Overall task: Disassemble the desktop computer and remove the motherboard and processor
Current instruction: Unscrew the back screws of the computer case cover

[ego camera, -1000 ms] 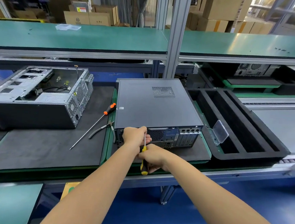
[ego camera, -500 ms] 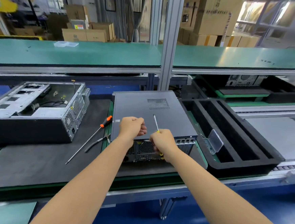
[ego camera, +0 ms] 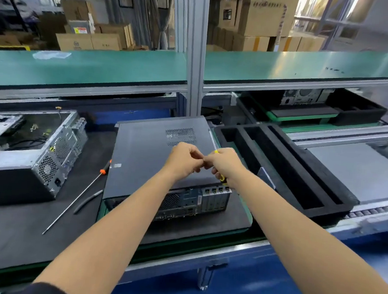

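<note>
A closed dark grey desktop computer [ego camera: 146, 152] lies on its side on a black mat, its rear port panel facing me. Both hands hover together above its top cover. My right hand [ego camera: 227, 165] grips a yellow-and-black screwdriver [ego camera: 212, 141] whose shaft points up and away. My left hand [ego camera: 184, 160] has its fingers curled, with the fingertips meeting those of the right hand. Whether it pinches something small there is hidden.
An opened, stripped metal case [ego camera: 32, 148] lies at the left. A long orange-handled screwdriver [ego camera: 77, 195] and pliers [ego camera: 89, 201] lie on the mat between the cases. A black foam tray [ego camera: 286, 172] with long slots stands at the right. A green shelf [ego camera: 101, 70] runs above.
Both hands rose from the computer's rear panel to above its top cover and came together. The screwdriver swung from pointing down to pointing up and away.
</note>
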Demonstrator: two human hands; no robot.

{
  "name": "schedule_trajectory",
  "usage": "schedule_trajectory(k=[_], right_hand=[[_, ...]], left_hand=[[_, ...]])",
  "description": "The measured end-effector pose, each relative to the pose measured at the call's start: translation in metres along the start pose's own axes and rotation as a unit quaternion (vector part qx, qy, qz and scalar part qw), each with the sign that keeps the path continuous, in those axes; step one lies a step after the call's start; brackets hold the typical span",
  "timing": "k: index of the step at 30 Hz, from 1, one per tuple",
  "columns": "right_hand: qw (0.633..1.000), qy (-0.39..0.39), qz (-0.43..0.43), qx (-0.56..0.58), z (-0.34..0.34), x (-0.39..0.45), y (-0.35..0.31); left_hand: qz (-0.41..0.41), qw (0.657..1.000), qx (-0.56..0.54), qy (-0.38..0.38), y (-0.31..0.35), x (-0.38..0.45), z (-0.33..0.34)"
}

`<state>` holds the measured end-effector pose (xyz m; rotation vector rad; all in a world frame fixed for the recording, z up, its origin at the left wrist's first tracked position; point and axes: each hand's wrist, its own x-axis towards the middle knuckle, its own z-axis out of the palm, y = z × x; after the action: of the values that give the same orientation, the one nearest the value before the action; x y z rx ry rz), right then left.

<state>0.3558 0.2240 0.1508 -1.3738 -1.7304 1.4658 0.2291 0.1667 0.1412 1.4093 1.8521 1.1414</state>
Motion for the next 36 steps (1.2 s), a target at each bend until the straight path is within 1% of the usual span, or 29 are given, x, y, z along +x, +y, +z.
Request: schedule_trajectory(k=[5, 8, 10, 12, 15, 17, 22, 28, 36], right_hand=[[0.999, -0.006, 0.021, -0.034, -0.079, 0.043, 0.014], [0.997, 0.002, 0.024, -0.080, -0.126, 0.070, 0.028], [0.990, 0.006, 0.022, -0.137, -0.153, 0.088, 0.039], [0.975, 0.003, 0.016, -0.222, -0.174, 0.103, 0.052], [0.946, -0.036, 0.014, -0.322, -0.193, 0.122, 0.071], [0.934, -0.050, 0.016, -0.354, -0.200, 0.131, 0.084], [0.927, -0.061, 0.007, -0.370, -0.205, 0.147, 0.101], [0.927, -0.070, -0.006, -0.368, -0.205, 0.153, 0.097], [0.931, -0.088, -0.029, -0.353, -0.181, 0.136, 0.071]], left_hand=[[0.074, 0.987, 0.133, -0.042, 0.030, 0.059, 0.066], [0.096, 0.976, 0.187, -0.053, 0.047, 0.091, 0.113], [0.090, 0.972, 0.207, -0.071, 0.054, 0.109, 0.144], [0.068, 0.966, 0.227, -0.101, 0.056, 0.123, 0.173], [0.041, 0.956, 0.251, -0.149, 0.056, 0.138, 0.205], [0.026, 0.952, 0.256, -0.166, 0.054, 0.144, 0.218], [-0.005, 0.950, 0.258, -0.177, 0.054, 0.153, 0.231], [-0.016, 0.954, 0.253, -0.159, 0.058, 0.155, 0.228], [-0.006, 0.963, 0.249, -0.104, 0.060, 0.134, 0.196]])
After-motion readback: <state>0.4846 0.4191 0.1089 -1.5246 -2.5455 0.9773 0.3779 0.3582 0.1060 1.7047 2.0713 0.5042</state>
